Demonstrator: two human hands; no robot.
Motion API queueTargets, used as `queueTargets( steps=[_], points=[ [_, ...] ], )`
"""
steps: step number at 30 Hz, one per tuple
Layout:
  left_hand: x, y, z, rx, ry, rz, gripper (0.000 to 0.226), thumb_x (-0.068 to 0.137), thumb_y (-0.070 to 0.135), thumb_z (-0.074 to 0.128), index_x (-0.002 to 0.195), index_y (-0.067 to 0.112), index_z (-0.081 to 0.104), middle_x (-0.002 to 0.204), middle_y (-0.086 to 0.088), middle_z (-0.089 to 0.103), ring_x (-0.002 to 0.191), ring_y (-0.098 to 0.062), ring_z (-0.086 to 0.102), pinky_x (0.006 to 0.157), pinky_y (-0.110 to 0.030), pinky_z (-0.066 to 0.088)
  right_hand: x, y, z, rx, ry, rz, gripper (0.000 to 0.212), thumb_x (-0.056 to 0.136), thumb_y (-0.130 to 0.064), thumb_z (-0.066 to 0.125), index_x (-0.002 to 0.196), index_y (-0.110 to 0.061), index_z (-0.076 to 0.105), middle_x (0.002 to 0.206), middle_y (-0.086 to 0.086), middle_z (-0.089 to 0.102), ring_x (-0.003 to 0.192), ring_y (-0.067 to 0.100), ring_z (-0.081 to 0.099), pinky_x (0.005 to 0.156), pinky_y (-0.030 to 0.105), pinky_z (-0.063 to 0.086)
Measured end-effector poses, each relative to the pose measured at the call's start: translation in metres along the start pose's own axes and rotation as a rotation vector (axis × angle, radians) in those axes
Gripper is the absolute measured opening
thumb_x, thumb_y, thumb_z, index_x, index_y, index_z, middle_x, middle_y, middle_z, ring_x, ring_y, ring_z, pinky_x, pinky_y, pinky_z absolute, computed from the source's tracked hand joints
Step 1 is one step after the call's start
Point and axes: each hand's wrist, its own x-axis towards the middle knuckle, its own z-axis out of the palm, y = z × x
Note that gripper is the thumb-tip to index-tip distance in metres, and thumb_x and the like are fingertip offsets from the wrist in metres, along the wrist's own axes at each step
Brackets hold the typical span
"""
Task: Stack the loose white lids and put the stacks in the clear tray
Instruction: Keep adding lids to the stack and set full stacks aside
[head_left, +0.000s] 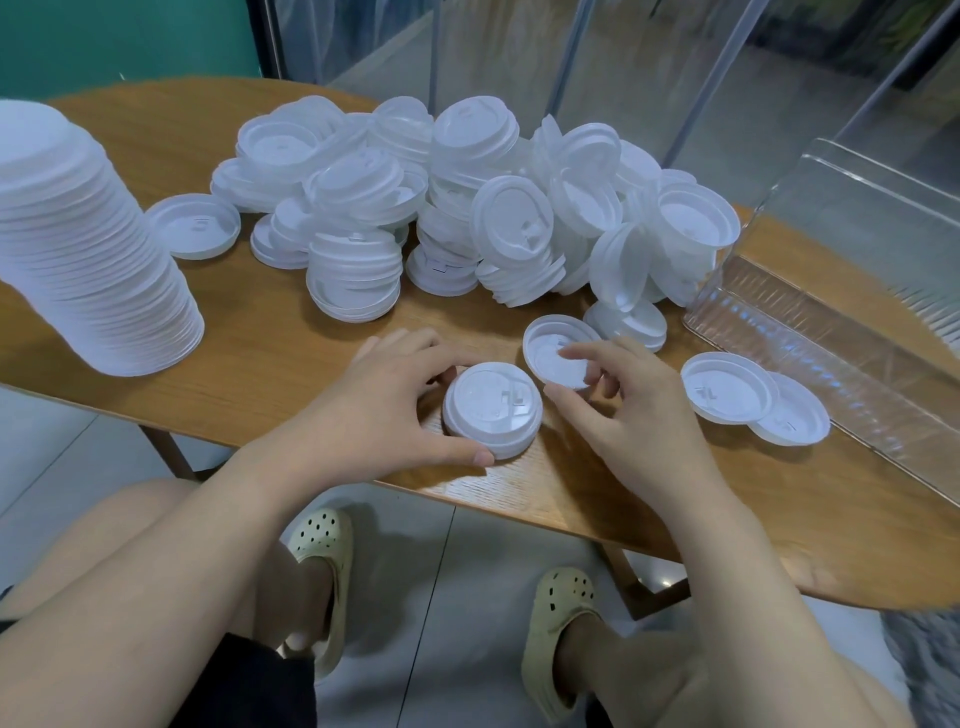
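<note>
A: Head view first: what are the hands on?

B: Left hand (400, 400) curls round a short stack (492, 410) near the table's (260, 358) front edge, thumb at the near rim, fingers at the far side. Right hand (628, 410) pinches one lid (556, 358), tilted and open side up, just beside that stack.

A: So that lid goes on next?

B: That is my guess. It faces the other way from the stack's top lid, so it would likely need flipping before it nests.

A: And beyond the hands?

B: Two loose lids (727, 387) overlap to the right, near the tray (810, 332). Behind lies a big pile (467, 218), some of it already nested in short leaning stacks, much of it jumbled. One single lid (195, 226) lies apart at the pile's left.

A: Anything finished?

B: A tall stack (88, 244) stands at far left, leaning a little. It is still on the table, well apart from the tray.

A: And the tray itself?

B: Clear, at the table's right end. I see no lids in the part that shows; its far end runs out of view.

A: How far along, then?

B: Early, I judge. One tall stack is built, a small one is started, most lids are unsorted, and nothing appears to be trayed yet.
</note>
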Motion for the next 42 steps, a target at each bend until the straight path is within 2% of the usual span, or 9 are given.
queueTargets(
  steps=[5,9,14,19,24,28,32,39,42],
  points=[
    [0.0,-0.001,0.0,-0.004,-0.012,0.003,0.093,0.057,0.086,0.07,0.14,0.049,0.05,0.109,0.024,0.051,0.109,-0.002,0.045,0.104,-0.036,0.037,0.006,0.004,0.011,-0.267,-0.039,-0.073,0.038,0.092,-0.032,0.075,0.13,-0.029,0.069,0.14,-0.008,0.055,0.13,0.013,0.045,0.107,0.03,0.034],
    [-0.002,0.0,0.001,-0.021,-0.001,0.032,0.091,0.062,0.087,0.065,0.144,0.053,0.044,0.11,0.029,0.048,0.112,0.004,0.043,0.103,-0.034,0.037,0.011,0.005,0.014,-0.282,-0.049,-0.068,0.031,0.096,-0.033,0.07,0.127,-0.029,0.07,0.144,-0.009,0.059,0.139,0.012,0.045,0.113,0.039,0.037],
    [-0.002,0.001,0.001,0.0,-0.011,0.024,0.085,0.065,0.089,0.06,0.141,0.051,0.049,0.11,0.024,0.048,0.111,0.002,0.041,0.103,-0.034,0.037,0.012,0.008,0.015,-0.253,-0.007,-0.078,0.027,0.098,-0.023,0.068,0.125,-0.023,0.072,0.133,-0.007,0.068,0.128,0.011,0.057,0.107,0.041,0.048],
    [-0.002,0.0,0.001,-0.009,-0.002,0.032,0.085,0.064,0.088,0.062,0.14,0.049,0.052,0.109,0.023,0.05,0.111,0.003,0.041,0.103,-0.033,0.036,0.007,0.001,0.008,0.011,0.124,-0.006,0.019,0.105,-0.029,0.057,0.119,-0.022,0.068,0.085,-0.018,0.065,0.08,0.0,0.061,0.068,0.015,0.041],
    [-0.001,-0.001,0.002,0.003,-0.011,0.035,0.09,0.061,0.087,0.065,0.141,0.048,0.051,0.108,0.023,0.049,0.109,0.001,0.043,0.103,-0.034,0.037,0.006,0.004,0.003,0.177,0.189,0.086,0.022,0.106,-0.032,0.055,0.128,-0.031,0.062,0.097,-0.009,0.069,0.073,0.016,0.068,0.069,0.04,0.058],
    [-0.001,-0.001,0.002,0.006,-0.016,0.036,0.093,0.06,0.087,0.065,0.143,0.048,0.049,0.108,0.024,0.048,0.11,-0.001,0.044,0.104,-0.036,0.036,0.007,0.009,-0.001,0.087,0.215,0.12,0.032,0.103,-0.025,0.062,0.135,-0.024,0.064,0.091,-0.015,0.067,0.077,0.002,0.064,0.071,0.009,0.047],
    [-0.001,-0.001,0.001,0.003,-0.011,0.039,0.097,0.058,0.088,0.065,0.144,0.045,0.049,0.108,0.025,0.049,0.111,0.001,0.044,0.103,-0.032,0.035,0.007,0.015,-0.005,0.021,0.208,0.159,0.023,0.101,-0.028,0.063,0.123,-0.022,0.068,0.083,-0.015,0.06,0.077,0.012,0.057,0.075,0.031,0.047],
    [-0.001,0.0,0.001,0.003,-0.021,0.048,0.089,0.059,0.088,0.064,0.138,0.049,0.051,0.109,0.024,0.05,0.11,0.005,0.042,0.097,-0.029,0.035,0.002,-0.004,-0.011,0.402,0.047,0.179,0.018,0.107,-0.028,0.054,0.118,-0.03,0.068,0.076,0.02,0.06,0.052,0.018,0.055,0.048,0.033,0.05],
    [-0.001,0.0,0.002,-0.001,-0.016,0.043,0.085,0.059,0.088,0.065,0.135,0.05,0.053,0.109,0.023,0.05,0.109,0.003,0.043,0.097,-0.03,0.035,0.0,-0.01,-0.006,0.488,-0.071,0.181,0.019,0.107,-0.028,0.055,0.12,-0.03,0.069,0.069,0.014,0.057,0.055,0.019,0.052,0.048,0.031,0.048]
  ],
)
